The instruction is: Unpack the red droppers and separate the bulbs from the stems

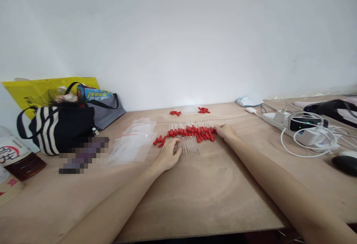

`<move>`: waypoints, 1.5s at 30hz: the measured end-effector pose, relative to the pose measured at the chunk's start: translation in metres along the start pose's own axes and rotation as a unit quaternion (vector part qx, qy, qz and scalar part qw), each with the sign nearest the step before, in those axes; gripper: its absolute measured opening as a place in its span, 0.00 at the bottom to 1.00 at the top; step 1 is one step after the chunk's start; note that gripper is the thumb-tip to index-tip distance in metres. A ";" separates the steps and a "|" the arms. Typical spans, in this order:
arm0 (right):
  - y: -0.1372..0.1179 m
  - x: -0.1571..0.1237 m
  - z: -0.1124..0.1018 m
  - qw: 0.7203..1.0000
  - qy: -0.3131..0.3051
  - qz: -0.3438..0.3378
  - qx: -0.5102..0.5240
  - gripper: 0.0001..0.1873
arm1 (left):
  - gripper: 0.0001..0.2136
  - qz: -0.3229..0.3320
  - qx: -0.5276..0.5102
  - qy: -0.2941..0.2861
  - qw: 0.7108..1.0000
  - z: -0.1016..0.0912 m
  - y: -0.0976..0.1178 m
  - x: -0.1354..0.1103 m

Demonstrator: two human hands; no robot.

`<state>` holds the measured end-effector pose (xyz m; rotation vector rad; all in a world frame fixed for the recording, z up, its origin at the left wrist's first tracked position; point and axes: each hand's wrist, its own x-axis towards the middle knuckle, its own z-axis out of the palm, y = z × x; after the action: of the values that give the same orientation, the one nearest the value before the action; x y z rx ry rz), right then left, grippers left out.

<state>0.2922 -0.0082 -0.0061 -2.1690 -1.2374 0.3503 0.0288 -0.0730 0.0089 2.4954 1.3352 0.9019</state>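
The worktop is pale brown with a wood grain. Between its front and back edges, solid red bulbs top clear, colourless tubes; more red pieces sit near the back edge. Toward that edge at left, a black bag bears cream stripes, a smaller bag has fine black-and-white stripes, and a sheet is yellow. The power strip is white.
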 end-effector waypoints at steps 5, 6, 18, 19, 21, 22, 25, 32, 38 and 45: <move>0.000 -0.008 -0.001 1.000 0.024 -0.001 0.011 0.16 | 0.09 -0.013 -0.007 -0.003 1.000 -0.001 -0.003 -0.001; 0.001 -0.009 -0.002 0.999 0.029 -0.001 0.014 0.16 | 0.10 -0.017 -0.013 -0.001 1.000 -0.001 -0.004 -0.001; 0.000 -0.032 -0.012 0.982 0.079 -0.133 0.106 0.15 | 0.11 -0.022 -0.064 0.032 0.997 -0.005 -0.004 -0.002; -0.001 -0.039 -0.013 0.973 0.090 -0.185 0.105 0.14 | 0.12 -0.022 -0.064 0.037 0.997 -0.004 -0.004 -0.002; -0.002 -0.053 -0.013 0.943 0.101 -0.304 0.091 0.11 | 0.15 -0.026 -0.062 0.049 0.997 -0.003 -0.006 -0.003; -0.002 -0.060 -0.013 0.925 0.095 -0.358 0.082 0.10 | 0.17 -0.031 -0.061 0.055 0.996 -0.001 -0.007 -0.003; -0.003 -0.078 -0.012 0.877 0.056 -0.474 0.058 0.08 | 0.23 -0.034 -0.050 0.076 0.995 0.000 -0.008 -0.003; -0.009 -0.095 -0.008 0.821 0.046 -0.567 0.042 0.08 | 0.12 0.136 0.106 0.071 0.982 -0.006 0.004 -0.002; -0.016 -0.102 -0.004 0.801 0.057 -0.595 0.041 0.10 | 0.10 0.211 0.115 0.062 0.969 -0.002 0.004 0.000; -0.016 -0.104 -0.008 0.799 0.057 -0.598 -0.004 0.14 | 0.10 0.207 0.155 0.078 0.963 -0.006 0.006 -0.004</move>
<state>0.2303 -0.0933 0.0034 -0.9968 -2.1973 -0.3245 0.0279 -0.0800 0.0145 3.0805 1.0814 1.0583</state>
